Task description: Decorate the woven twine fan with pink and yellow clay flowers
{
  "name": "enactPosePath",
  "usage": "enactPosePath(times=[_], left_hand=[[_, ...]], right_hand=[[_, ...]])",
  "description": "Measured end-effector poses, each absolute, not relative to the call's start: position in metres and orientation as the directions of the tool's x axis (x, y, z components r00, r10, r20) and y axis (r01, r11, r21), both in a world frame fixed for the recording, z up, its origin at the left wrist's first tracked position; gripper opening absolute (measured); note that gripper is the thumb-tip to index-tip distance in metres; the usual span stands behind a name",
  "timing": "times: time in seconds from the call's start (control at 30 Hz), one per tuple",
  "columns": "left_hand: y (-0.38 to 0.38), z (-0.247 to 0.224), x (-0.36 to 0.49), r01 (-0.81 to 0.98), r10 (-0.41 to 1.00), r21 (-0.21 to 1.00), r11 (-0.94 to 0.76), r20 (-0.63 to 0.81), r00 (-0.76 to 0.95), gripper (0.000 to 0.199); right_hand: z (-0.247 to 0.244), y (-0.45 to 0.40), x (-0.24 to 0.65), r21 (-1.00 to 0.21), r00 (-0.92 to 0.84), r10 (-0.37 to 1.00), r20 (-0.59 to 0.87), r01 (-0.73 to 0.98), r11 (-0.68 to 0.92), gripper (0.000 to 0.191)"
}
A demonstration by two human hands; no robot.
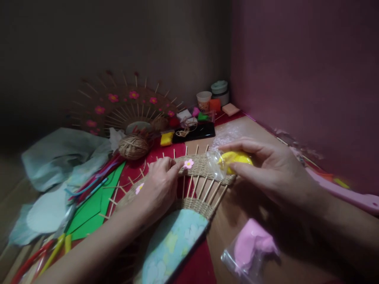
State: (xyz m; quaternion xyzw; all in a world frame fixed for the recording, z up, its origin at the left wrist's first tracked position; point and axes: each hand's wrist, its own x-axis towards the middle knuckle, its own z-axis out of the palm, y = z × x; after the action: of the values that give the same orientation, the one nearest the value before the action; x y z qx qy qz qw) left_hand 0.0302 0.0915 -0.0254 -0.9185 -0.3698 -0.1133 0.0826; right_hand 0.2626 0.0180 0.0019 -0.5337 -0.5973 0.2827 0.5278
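A half-round woven fan [201, 167] of twine and thin sticks lies in front of me, its base covered with floral light-blue fabric [174, 244]. My left hand [161, 181] is closed over the woven band, thumb and index fingertips beside a small pink flower [188, 164] with a yellow centre. Another pink flower [139, 188] shows partly behind that hand. Above the right end of the band, my right hand [260, 165] grips a packet of yellow clay [237, 161] in clear plastic between thumb and fingers. A bag of pink clay [251, 242] lies nearer to me.
Behind stands a finished-looking fan [114, 98] with several pink flowers. A twine ball [134, 146], a black phone [197, 132], small clay packets and a paper cup [204, 100] sit at the back. Scissors [56, 238] and green sheets [89, 217] lie left; a pink wall [308, 79] bounds the right.
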Motion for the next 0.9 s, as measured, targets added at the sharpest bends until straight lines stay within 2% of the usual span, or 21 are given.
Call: enactPosePath(times=[0.17, 0.3, 0.4, 0.5, 0.63, 0.7, 0.73, 0.77, 0.87, 0.9], left_hand=[[0.083, -0.02, 0.024, 0.693, 0.644, -0.073, -0.717, 0.311, 0.699, 0.027], [0.071, -0.015, 0.02, 0.724, 0.678, -0.106, -0.681, 0.28, 0.679, 0.026], [0.055, -0.007, 0.017, 0.734, 0.692, -0.093, -0.673, 0.27, 0.669, 0.024], [0.027, 0.003, 0.017, 0.72, 0.689, -0.034, -0.693, 0.263, 0.675, 0.025], [-0.019, 0.006, 0.027, 0.592, 0.569, 0.048, -0.805, 0.349, 0.745, 0.029], [-0.038, -0.001, 0.035, 0.493, 0.446, 0.007, -0.87, 0.437, 0.781, 0.029], [-0.046, -0.007, 0.04, 0.473, 0.43, -0.01, -0.881, 0.399, 0.81, 0.029], [-0.053, -0.016, 0.045, 0.444, 0.392, -0.028, -0.896, 0.423, 0.817, 0.028], [-0.069, -0.046, 0.057, 0.433, 0.289, -0.089, -0.897, 0.624, 0.726, 0.028], [-0.073, -0.055, 0.06, 0.424, 0.245, -0.133, -0.896, 0.648, 0.721, 0.029]], right_hand=[[-0.002, 0.019, 0.264, -0.909, 0.083, 0.957, 0.279, 0.345, 0.235, 0.026], [-0.004, 0.02, 0.263, -0.906, 0.094, 0.967, 0.235, 0.383, 0.183, 0.028], [-0.005, 0.023, 0.265, -0.877, 0.127, 0.964, 0.233, 0.456, 0.152, 0.028], [-0.007, 0.031, 0.27, -0.795, 0.123, 0.957, 0.265, 0.589, 0.144, 0.03], [-0.006, 0.049, 0.275, -0.616, 0.063, 0.96, 0.275, 0.778, 0.125, 0.03], [-0.003, 0.061, 0.278, -0.554, 0.064, 0.961, 0.27, 0.826, 0.101, 0.03], [-0.002, 0.069, 0.28, -0.523, 0.071, 0.962, 0.264, 0.849, 0.08, 0.03], [-0.001, 0.076, 0.282, -0.49, 0.086, 0.963, 0.254, 0.87, 0.052, 0.03], [-0.002, 0.098, 0.29, -0.395, 0.087, 0.977, 0.195, 0.919, -0.003, 0.024], [-0.004, 0.104, 0.292, -0.361, 0.087, 0.981, 0.172, 0.933, -0.02, 0.022]])
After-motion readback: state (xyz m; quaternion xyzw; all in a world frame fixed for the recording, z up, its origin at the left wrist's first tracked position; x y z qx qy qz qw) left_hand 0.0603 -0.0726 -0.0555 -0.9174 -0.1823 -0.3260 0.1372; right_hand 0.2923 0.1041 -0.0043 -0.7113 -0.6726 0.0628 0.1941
